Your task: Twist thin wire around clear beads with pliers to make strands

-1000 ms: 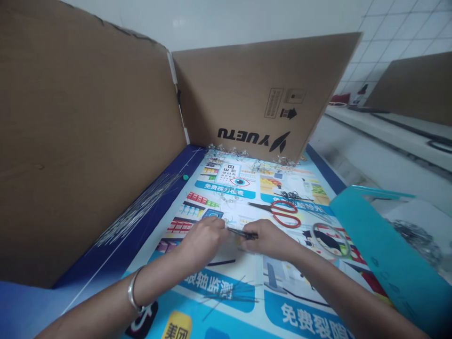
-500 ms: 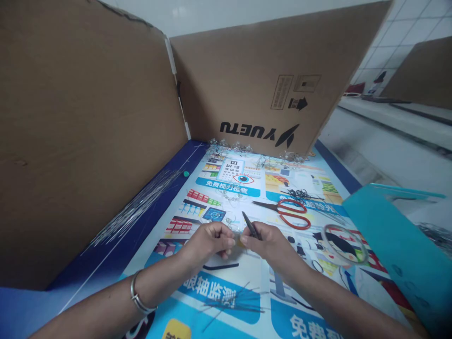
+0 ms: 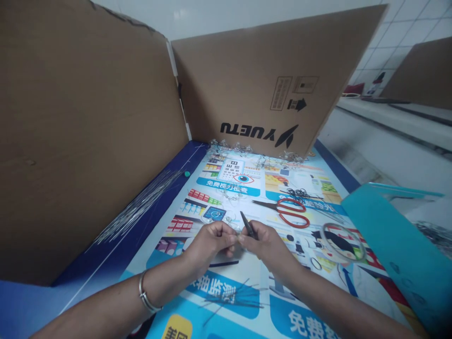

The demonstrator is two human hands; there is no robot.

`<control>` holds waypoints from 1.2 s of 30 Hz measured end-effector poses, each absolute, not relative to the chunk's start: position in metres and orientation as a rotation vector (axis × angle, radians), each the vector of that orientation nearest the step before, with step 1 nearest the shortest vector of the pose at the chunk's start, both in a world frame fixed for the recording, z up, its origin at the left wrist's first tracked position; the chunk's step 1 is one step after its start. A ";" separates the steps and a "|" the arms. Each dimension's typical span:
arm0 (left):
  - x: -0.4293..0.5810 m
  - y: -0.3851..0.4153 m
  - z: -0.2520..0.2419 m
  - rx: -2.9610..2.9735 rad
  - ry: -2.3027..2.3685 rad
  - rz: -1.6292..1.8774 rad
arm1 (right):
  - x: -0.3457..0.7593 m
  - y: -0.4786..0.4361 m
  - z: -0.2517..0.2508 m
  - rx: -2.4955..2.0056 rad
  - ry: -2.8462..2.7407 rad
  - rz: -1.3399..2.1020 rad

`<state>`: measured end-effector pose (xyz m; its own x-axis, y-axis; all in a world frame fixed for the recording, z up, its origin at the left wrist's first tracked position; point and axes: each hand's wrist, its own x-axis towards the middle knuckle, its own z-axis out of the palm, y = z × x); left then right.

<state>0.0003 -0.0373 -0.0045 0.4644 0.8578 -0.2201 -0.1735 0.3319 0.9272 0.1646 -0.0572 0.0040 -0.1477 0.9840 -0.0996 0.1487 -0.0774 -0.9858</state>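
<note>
Left of red-handled metal scissors (image 3: pixel 276 207), the right hand (image 3: pixel 265 241) grips a slim dark metal tool (image 3: pixel 248 224), likely for readiness; left hand (image 3: pixel 213 241): grip unclear.

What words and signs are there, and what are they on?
"YUETU", upside down, and an arrow: cardboard panel.
"免费视力检查": printed sheet.
"…轴监测", partly covered: sheet.
"免费裂…", cut off: sheet.
"…验光", rest unclear: sheet.
"美团", cut off: yellow square on the sheet.
"E" shapes: eye chart on the sheet.
Too small or blurred: boxed print near the arrow, bottle label.
</note>
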 end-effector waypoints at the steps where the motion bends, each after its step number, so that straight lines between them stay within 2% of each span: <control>1: 0.001 -0.037 -0.005 1.003 0.831 0.790 | 0.164 -0.057 0.003 -1.312 -1.389 1.322; 9: 0.002 -0.035 0.000 1.032 0.838 0.799 | 0.176 -0.052 0.021 -1.315 -1.466 1.401; 13: 0.000 -0.035 0.005 1.100 0.917 0.777 | 0.208 -0.044 0.042 -1.494 -1.783 1.105; 18: -0.003 -0.033 0.000 1.197 0.992 0.686 | 0.229 -0.043 0.041 -1.935 -2.400 0.510; 24: 0.001 -0.035 -0.006 1.342 1.103 0.602 | 0.215 -0.050 0.025 -2.057 -2.487 0.378; 36: 0.003 -0.034 -0.013 1.508 1.111 0.519 | 0.214 -0.047 0.025 -2.110 -2.630 0.228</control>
<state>0.0025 -0.0344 -0.0126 0.4569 0.8537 -0.2499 0.3570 0.0813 0.9305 0.2136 -0.0472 0.0245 -0.2031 0.9421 -0.2669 0.9740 0.2223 0.0438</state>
